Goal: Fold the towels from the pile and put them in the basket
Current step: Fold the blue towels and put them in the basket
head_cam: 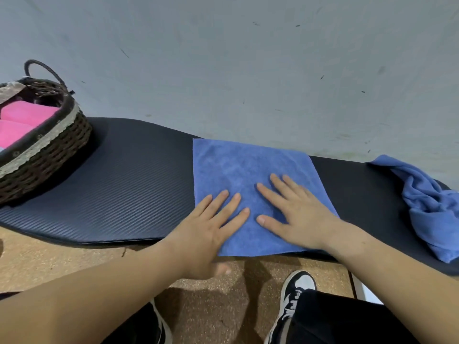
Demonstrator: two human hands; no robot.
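Blue towel (238, 165) flat on mat (136, 184); left grip (211, 227), right grip (298, 214) pressing it, fingers (270, 196) straight

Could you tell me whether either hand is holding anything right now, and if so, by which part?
Nothing is held: the left hand and right hand lie flat, fingers straight, on the blue towel.

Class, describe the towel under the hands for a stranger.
Find the long black mat by the wall. At its middle a blue towel lies under the left hand and right hand. Unlike the crumpled towel at right, it is smooth.
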